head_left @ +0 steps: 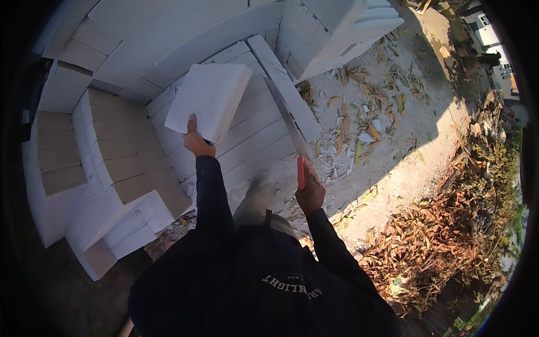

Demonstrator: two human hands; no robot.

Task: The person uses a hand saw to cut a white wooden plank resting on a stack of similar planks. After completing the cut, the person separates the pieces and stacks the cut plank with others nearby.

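Setting: outdoor work spot, sandy ground (393,151) strewn with dry leaves (443,236) and white chips (342,163).
Left hand (197,143): fingers are closed round the near edge of a white block slab (209,101), thumb laid up its face; the slab is held tilted, its far part resting over the stacked blocks.
Right hand (310,191): fingers are wrapped tight about the red handle of a hand saw (289,126) (handle only partly seen); the blade is pointed away from the body, up and to the left.
Saw position: the blade lies just right of the slab, apart from it, across a long narrow white piece (283,84); whether the teeth touch that piece cannot be told.
Stock: a low platform of white blocks (247,135) is seen beneath the slab; stepped stacks (106,151) stand to the left, another pile (337,33) at upper right.
Progress: no kerf is seen in the slab, so cutting of it is judged not yet begun; the chips near the saw suggest other pieces are already trimmed.
Remaining: the slab is judged still to be sawn.
Clothing: dark long sleeves (213,196) are worn.
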